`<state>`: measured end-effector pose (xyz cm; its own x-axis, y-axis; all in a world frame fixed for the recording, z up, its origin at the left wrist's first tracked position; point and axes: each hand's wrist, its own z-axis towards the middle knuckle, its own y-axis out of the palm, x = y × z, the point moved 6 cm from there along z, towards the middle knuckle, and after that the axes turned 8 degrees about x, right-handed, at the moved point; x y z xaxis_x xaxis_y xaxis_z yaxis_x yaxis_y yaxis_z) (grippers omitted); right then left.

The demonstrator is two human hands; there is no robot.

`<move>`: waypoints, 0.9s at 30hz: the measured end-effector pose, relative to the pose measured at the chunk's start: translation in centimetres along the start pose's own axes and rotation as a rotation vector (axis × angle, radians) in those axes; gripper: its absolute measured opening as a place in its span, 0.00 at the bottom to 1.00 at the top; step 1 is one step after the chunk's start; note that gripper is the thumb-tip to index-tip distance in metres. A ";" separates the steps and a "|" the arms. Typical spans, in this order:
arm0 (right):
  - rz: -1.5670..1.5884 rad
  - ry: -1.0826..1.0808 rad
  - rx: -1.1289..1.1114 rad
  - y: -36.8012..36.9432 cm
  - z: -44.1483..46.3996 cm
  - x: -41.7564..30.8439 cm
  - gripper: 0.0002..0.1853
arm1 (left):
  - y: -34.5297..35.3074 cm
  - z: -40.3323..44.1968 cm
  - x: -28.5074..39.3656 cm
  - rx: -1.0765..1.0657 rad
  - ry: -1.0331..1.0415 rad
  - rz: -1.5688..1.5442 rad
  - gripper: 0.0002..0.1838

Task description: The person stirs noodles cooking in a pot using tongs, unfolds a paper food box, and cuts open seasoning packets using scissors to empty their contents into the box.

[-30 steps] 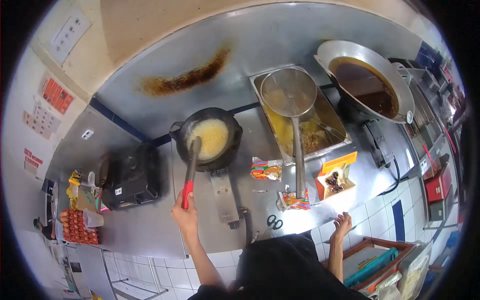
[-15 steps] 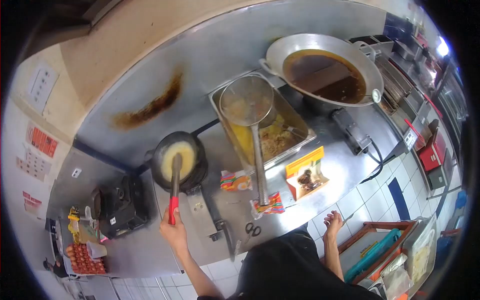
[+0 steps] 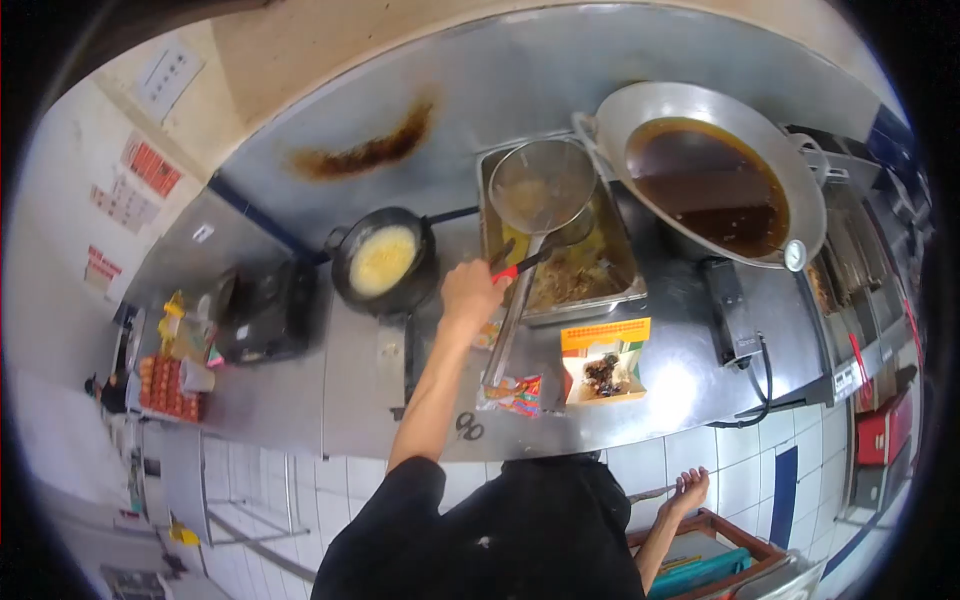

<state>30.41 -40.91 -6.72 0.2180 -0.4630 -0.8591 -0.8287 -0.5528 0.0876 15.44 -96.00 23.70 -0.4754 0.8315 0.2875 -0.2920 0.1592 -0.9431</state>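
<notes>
My left hand (image 3: 472, 297) is closed around a red-handled utensil (image 3: 516, 270) with dark metal ends, over the left edge of the steel tray (image 3: 640, 292) and beside the handle of the mesh strainer (image 3: 545, 190). The strainer lies across the tray, which holds yellow liquid and brown bits. To the left, a black pan (image 3: 425, 270) contains pale yellow, bubbly food. My right hand (image 3: 690, 490) hangs past the counter's front edge, palm up with loosely curled fingers and nothing visible in it. A thin grey shape to its left is unclear.
A large wok (image 3: 615, 110) of dark liquid stands at the right. An open box (image 3: 603, 375) with dark food, a colourful packet (image 3: 515, 395) and scissors (image 3: 468, 427) lie near the front. A black stove (image 3: 270, 315) and stacked eggs (image 3: 168, 388) are at left.
My left hand has moved the utensil right, out of the pan and over to the tray. The view has shifted. My right hand remains past the counter's front edge.
</notes>
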 end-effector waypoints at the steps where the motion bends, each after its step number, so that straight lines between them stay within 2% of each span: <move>1: -0.030 0.015 -0.019 -0.2 0.8 0.3 0.16 | 0.8 0.0 -0.3 -0.014 0.006 0.013 0.27; 2: -0.041 0.044 0.003 -0.4 1.7 0.6 0.16 | 2.2 0.5 -0.6 -0.020 -0.023 0.026 0.27; 4: -0.060 0.081 0.071 -1.3 2.8 0.6 0.15 | 5.7 1.1 -0.4 -0.078 0.053 0.025 0.27; 5: -0.096 0.027 0.101 -1.1 3.0 0.6 0.15 | 7.0 0.8 -1.0 -0.095 0.041 0.022 0.27; 8: -0.126 -0.035 -0.020 1.5 3.4 -0.4 0.18 | 7.3 -0.5 -0.4 0.019 -0.004 -0.111 0.29; 9: -0.139 -0.078 -0.091 2.6 2.6 -1.5 0.19 | 5.2 -1.9 0.3 0.031 -0.044 -0.128 0.27; 10: -0.176 -0.193 -0.080 3.8 2.2 -2.0 0.19 | 4.5 -3.6 -0.7 0.358 0.111 -0.235 0.26; 12: -0.205 -0.282 -0.217 6.5 1.1 -3.0 0.17 | -0.7 -8.2 0.6 0.417 0.035 -0.345 0.21; 13: -0.230 -0.263 -0.269 8.4 -0.5 -3.8 0.16 | -1.3 -10.1 -0.4 0.494 0.107 -0.348 0.17; 15: -0.345 -0.417 -0.393 11.4 -2.3 -4.1 0.13 | -0.7 -15.4 -3.5 0.425 -0.023 -0.535 0.15; 17: -0.462 -0.533 -0.438 14.7 -4.3 -4.1 0.11 | 1.4 -20.6 -5.5 0.198 -0.226 -0.710 0.14; 19: -0.609 -0.597 -0.431 17.9 -6.3 -4.0 0.10 | 4.0 -24.0 -5.6 -0.076 -0.224 -0.702 0.15; 21: -0.603 -0.811 -0.440 21.5 -9.6 -4.8 0.08 | 7.5 -26.4 -6.6 -0.360 -0.103 -0.501 0.16; 22: -0.606 -0.943 -0.432 22.6 -11.9 -5.7 0.07 | 7.9 -26.6 -8.0 -0.344 -0.126 -0.488 0.16; 24: -0.581 -0.983 -0.480 23.9 -16.4 -5.6 0.06 | 7.8 -25.3 -9.1 -0.291 -0.101 -0.421 0.17; 25: -0.645 -0.937 -0.668 24.0 -18.3 -4.0 0.06 | 9.3 -24.5 -11.5 -0.099 -0.078 -0.525 0.15; 27: -0.778 -0.890 -1.028 23.3 -21.9 -0.5 0.07 | 9.9 -21.4 -14.6 -0.105 -0.225 -0.430 0.14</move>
<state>22.26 -68.78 6.84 -0.2619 0.4874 -0.8330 0.1124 -0.8418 -0.5279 37.29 -95.17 6.54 -0.5011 0.5451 0.6721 -0.4213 0.5247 -0.7397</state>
